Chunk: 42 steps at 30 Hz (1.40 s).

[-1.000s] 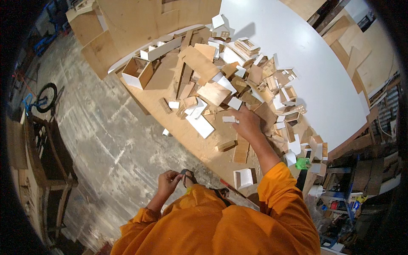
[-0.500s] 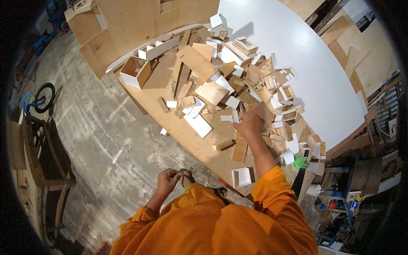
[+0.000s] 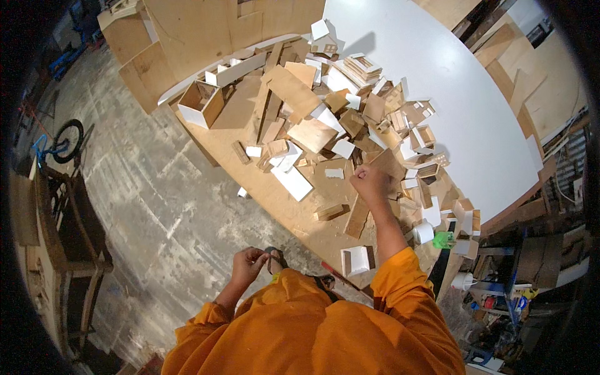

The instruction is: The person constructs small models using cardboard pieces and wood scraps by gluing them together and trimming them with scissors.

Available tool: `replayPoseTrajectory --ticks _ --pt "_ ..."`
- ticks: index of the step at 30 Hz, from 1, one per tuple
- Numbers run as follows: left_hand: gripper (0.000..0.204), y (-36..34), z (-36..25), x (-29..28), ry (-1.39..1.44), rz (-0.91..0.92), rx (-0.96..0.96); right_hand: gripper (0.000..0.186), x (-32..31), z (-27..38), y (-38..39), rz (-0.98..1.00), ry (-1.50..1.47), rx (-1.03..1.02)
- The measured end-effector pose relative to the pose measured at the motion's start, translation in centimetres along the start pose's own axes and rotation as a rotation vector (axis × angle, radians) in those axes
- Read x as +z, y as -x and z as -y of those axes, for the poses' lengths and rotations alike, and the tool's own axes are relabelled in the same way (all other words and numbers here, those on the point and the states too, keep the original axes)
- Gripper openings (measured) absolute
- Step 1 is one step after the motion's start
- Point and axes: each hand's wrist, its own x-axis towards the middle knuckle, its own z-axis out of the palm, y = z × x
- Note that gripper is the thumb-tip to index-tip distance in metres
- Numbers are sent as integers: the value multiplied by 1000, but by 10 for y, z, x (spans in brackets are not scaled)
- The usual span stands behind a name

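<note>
Two hands show. The right hand (image 3: 371, 182) has its fingers curled in, low over the table (image 3: 300, 212); a brown board (image 3: 391, 164) lies just beside it on the right, a small white piece (image 3: 334, 173) near its left, and a wooden strip (image 3: 357, 217) just below. The left hand (image 3: 248, 265), thumb and fingertips together, hangs over the floor (image 3: 169, 206). Whether either grips anything, I cannot tell.
</note>
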Motion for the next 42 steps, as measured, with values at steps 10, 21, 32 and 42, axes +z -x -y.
replayPoseTrajectory --ticks 10,21,32,42 --pt "15 0 -9 4 14 -25 42 37 6 29 7 111 271 -260" --pt "17 1 -3 4 -13 -68 82 19 -16 19 10 263 -109 -188" --pt "20 15 -21 16 -24 -27 75 31 -81 2 89 521 -566 58" --pt "9 44 -60 55 15 -64 234 13 -83 -29 119 383 -612 -74"
